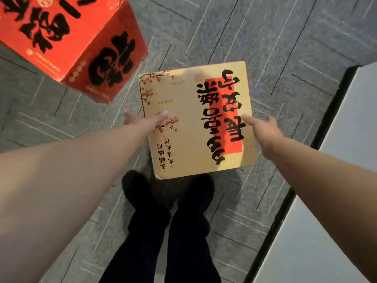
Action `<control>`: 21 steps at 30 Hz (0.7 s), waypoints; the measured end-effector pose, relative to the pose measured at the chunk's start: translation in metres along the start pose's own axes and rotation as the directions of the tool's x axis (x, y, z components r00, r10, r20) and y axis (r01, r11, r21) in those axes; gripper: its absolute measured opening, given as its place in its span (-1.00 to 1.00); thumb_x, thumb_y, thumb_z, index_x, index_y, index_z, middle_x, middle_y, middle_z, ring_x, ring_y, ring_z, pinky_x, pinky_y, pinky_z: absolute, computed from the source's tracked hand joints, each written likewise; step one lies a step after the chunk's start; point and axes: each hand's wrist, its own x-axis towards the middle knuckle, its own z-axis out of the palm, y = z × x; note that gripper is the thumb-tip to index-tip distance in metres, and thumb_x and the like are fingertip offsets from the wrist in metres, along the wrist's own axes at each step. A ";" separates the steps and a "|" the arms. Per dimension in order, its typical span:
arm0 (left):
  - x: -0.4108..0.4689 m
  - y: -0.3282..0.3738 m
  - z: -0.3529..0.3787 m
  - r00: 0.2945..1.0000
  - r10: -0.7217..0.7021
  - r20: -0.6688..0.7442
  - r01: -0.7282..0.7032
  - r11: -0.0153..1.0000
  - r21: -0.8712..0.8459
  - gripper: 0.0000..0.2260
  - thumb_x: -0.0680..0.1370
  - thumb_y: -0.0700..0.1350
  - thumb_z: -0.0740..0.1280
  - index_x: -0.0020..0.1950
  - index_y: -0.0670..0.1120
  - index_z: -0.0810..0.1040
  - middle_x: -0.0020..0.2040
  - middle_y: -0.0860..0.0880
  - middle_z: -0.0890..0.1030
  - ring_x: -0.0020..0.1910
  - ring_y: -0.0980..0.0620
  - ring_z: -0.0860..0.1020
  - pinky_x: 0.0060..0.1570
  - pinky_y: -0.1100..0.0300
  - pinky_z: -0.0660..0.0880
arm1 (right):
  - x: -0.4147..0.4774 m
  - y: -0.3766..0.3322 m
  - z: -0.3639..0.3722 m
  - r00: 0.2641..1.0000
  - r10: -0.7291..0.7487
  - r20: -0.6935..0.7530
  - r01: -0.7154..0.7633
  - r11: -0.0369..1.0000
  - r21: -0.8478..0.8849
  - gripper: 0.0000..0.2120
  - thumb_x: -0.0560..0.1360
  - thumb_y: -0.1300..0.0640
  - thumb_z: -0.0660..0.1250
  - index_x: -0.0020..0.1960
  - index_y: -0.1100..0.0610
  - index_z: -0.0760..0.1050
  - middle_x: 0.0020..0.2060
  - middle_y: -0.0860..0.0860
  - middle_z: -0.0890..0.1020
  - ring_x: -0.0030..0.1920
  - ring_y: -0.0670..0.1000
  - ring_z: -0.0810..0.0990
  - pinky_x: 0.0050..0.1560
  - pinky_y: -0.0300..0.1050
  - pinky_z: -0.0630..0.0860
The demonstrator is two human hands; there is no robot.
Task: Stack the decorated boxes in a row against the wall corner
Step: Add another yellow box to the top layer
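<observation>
Placed left hand [142, 121] and right hand [265, 131] at opposite edges of flat gold square cardboard box [179, 94] on grey carpet [285, 58] near white wall [346, 221]; held fingers straight, clasped nothing. Probably risked slip from palm pressure alone, or knock against red cardboard box [81, 37].

Open carpet floor [265, 48] is being left free beyond the gold box [189, 119] and along both its sides. The far-left approach is being blocked by the red box [67, 43], near its corner but apart. The right is being closed off by a white wall [350, 129], the near edge crowded by dark shoes [135, 187].
</observation>
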 end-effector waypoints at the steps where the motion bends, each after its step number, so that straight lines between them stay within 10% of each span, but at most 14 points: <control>1: 0.008 -0.007 0.002 0.998 -0.023 0.060 0.026 0.999 -0.046 0.09 0.21 0.29 0.52 0.57 -0.10 0.10 0.51 -0.13 0.31 0.49 -0.18 0.27 0.44 -0.24 0.19 | 0.009 0.005 0.007 0.998 0.038 0.060 -0.039 0.999 0.027 -0.13 0.41 -0.22 0.43 0.55 0.11 0.18 0.47 0.12 0.37 0.40 0.19 0.42 0.33 0.08 0.37; 7: 0.007 -0.031 0.005 0.977 -0.033 0.211 0.098 0.947 -0.306 -0.47 0.42 0.22 0.42 0.25 -0.08 0.51 0.10 -0.12 0.67 -0.05 -0.11 0.64 -0.13 -0.02 0.58 | -0.009 0.018 0.024 0.981 0.074 0.179 -0.089 0.993 0.076 -0.68 0.51 -0.07 0.40 0.08 0.18 0.56 0.00 0.10 0.69 -0.10 0.11 0.66 -0.12 -0.04 0.57; 13: -0.082 0.025 -0.079 0.997 0.051 0.064 -0.031 0.956 -0.293 -0.51 0.36 0.32 0.43 -0.01 -0.08 0.60 -0.04 -0.12 0.68 -0.04 -0.20 0.63 0.13 -0.16 0.54 | -0.136 -0.072 -0.026 0.964 0.101 0.246 -0.121 0.990 0.070 -0.73 0.62 0.08 0.27 -0.14 0.25 0.51 -0.52 0.06 0.63 -0.61 -0.01 0.58 -0.68 -0.26 0.40; 21: -0.320 0.139 -0.359 0.927 0.319 -0.198 -0.375 0.817 -0.439 0.00 0.22 0.46 0.42 0.39 -0.25 0.42 0.30 -0.13 0.53 0.22 -0.24 0.53 0.26 -0.01 0.45 | -0.413 -0.285 -0.072 0.936 -0.328 0.132 0.324 0.945 0.047 -0.60 0.41 -0.18 0.44 -0.02 0.15 0.61 -0.02 0.10 0.70 -0.07 0.13 0.66 0.03 -0.08 0.54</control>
